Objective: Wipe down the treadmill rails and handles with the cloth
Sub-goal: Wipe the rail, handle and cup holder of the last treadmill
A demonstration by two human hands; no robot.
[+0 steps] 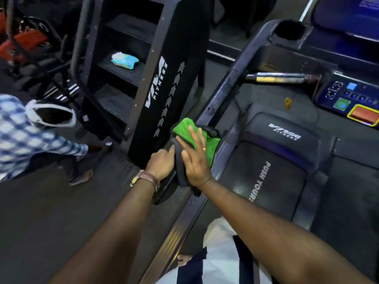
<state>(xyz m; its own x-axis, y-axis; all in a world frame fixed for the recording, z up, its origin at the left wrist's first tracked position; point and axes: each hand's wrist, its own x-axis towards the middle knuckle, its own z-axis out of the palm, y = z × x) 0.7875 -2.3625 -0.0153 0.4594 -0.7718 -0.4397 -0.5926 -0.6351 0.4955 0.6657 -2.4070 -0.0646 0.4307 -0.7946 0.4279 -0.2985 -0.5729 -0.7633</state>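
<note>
A green and dark grey cloth (212, 144) is draped over the left handrail (223, 87) of the treadmill. My right hand (194, 158) lies flat on the cloth with its fingers straight and spread, pressing it onto the rail. My left hand (162, 162) is just left of it, fingers curled, pinching the cloth's dark edge. The rail runs up and away to the console (348, 99). A short metal handle (283, 77) sticks out from the console toward the rail. The treadmill belt (266, 181) lies to the right of the rail.
A black stair-climber machine (162, 78) stands close to the left of the rail, with a pale blue packet (124, 60) on one step. A person in a checked shirt (24, 136) bends over on the floor at left. Red equipment (24, 44) is at far left.
</note>
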